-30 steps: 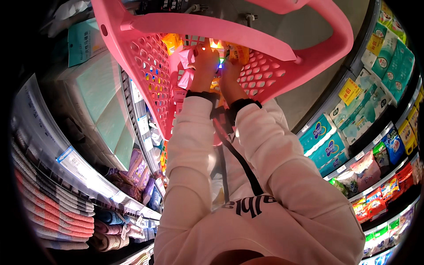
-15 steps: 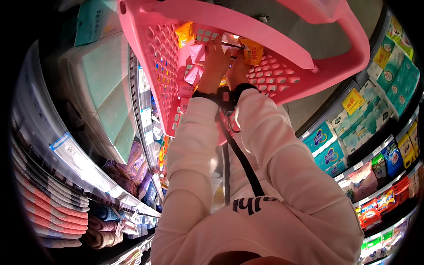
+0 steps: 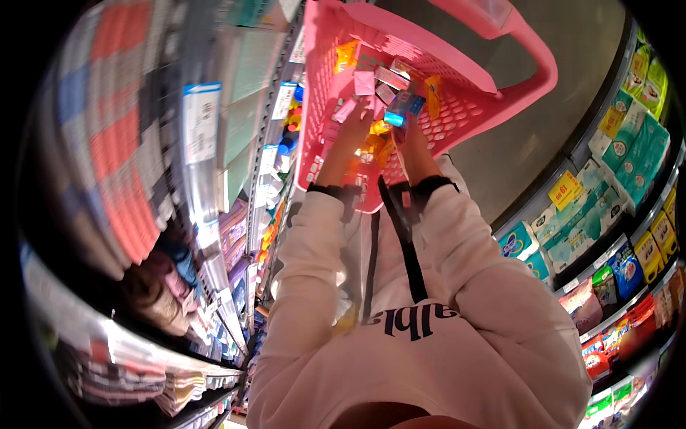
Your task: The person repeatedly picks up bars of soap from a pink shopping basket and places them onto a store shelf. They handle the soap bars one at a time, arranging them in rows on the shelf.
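Note:
Both of my hands are inside a pink perforated plastic shopping basket [image 3: 400, 32]. My right hand [image 3: 414, 146] grips a small blue box [image 3: 404, 107] at its near end. To its left, my left hand [image 3: 349, 139] is somewhat blurred, its fingers stretched out over the goods and nothing visibly held. Beyond the hands lie a pink box [image 3: 364, 83] and several other small cartons. An orange packet [image 3: 432, 96] leans by the right wall, and a yellow-orange packet [image 3: 346, 56] sits at the far left. More orange packets [image 3: 375, 146] lie between my hands.
A shelf with folded striped towels [image 3: 125, 136] and clear-fronted green boxes [image 3: 250, 93] runs close along the left. On the right, another shelf holds teal tissue packs [image 3: 647, 154] and bagged goods. Grey floor [image 3: 529, 129] shows between the basket and that shelf.
My hands have drawn apart and nearer to me. The blue box now shows in my right hand. Within the view the basket has shifted right, and the left shelf has swung round.

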{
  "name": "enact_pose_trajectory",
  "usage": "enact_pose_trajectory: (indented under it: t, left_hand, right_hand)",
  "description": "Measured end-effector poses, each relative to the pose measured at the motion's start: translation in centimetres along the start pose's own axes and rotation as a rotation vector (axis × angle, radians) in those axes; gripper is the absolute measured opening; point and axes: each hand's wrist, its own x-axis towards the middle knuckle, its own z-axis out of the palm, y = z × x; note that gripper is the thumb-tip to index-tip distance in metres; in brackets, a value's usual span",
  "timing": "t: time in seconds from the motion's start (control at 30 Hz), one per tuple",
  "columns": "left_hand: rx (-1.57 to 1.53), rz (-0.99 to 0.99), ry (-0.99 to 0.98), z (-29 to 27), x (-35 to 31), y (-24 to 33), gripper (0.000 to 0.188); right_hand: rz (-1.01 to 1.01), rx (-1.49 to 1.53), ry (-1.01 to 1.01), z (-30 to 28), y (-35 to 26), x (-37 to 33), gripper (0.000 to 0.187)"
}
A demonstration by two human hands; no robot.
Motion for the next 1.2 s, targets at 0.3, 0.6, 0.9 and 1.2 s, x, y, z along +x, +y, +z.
enact_pose_trajectory:
  t: [0.3,0.6,0.9,1.2]
  left_hand:
    - [0.426,0.348,0.133,-6.3,-12.1,13.0,0.065]
    - [0.197,0.626,0.211,-10.9,-21.4,31.2,0.056]
    - [-0.514,0.63,0.327,-12.3,-27.6,35.4,0.026]
    - [-0.455,0.547,0.517,-12.6,-33.0,35.1,0.048]
  right_hand:
    - [0.387,0.026,-0.655,-3.3,-15.3,-16.4,0.035]
    - [0.398,-0.192,-1.147,-5.9,-28.9,-29.2,0.044]
    - [-0.441,-0.285,-1.175,-4.0,-30.0,-41.8,0.05]
    - [-1.15,-0.255,-1.264,-1.7,-28.6,-43.6,0.06]
